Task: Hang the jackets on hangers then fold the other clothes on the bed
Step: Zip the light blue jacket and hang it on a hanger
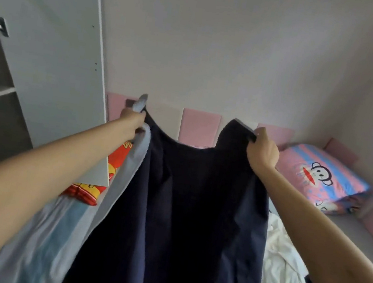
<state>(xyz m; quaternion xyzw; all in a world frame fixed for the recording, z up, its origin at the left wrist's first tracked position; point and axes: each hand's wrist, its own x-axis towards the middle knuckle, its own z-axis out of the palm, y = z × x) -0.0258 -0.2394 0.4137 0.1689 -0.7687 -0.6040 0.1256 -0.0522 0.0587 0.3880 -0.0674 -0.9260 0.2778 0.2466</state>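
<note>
I hold up a dark navy jacket (pixel 182 212) with a pale grey lining and a zip along its left edge. It hangs spread out in front of me over the bed. My left hand (pixel 133 119) grips its upper left corner. My right hand (pixel 262 149) grips its upper right corner. A crumpled white garment (pixel 283 263) lies on the bed to the right, below my right forearm. No hanger is in view.
A grey wardrobe (pixel 49 50) with an open door stands at the left. A red and yellow cushion (pixel 95 188) lies at the bed's left. A pink and blue cartoon pillow (pixel 324 177) rests at the right. Pink padded panels (pixel 199 126) line the wall.
</note>
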